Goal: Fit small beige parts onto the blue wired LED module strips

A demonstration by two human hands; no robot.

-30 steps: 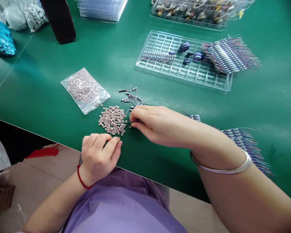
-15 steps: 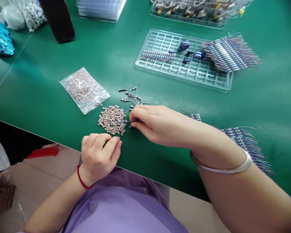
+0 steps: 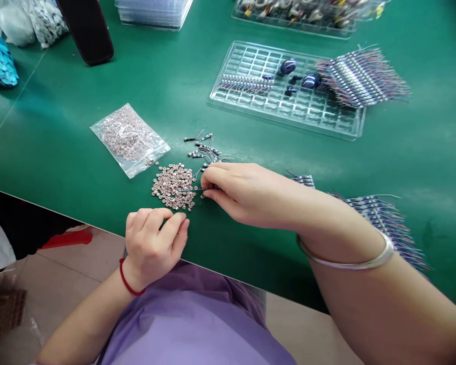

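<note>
My right hand pinches thin dark tweezers, their tips over a pile of small pinkish round pieces. Whether the tips grip a piece is too small to tell. Just below the pile, my left hand is curled at the table edge, thumb against forefinger; anything inside it is hidden. Beyond the right fingers lie several small dark parts with thin wire leads, some with a round piece on the end. A clear zip bag of the same round pieces lies to the left of them.
A clear compartment tray holds wired parts, dark rolls and a bundle of wired strips. Another wired bundle lies beyond my right forearm. A phone, stacked clear trays and filled bags stand at the back.
The whole view has shifted slightly. Both hands keep the same pose, and the tweezers stay over the pile.
</note>
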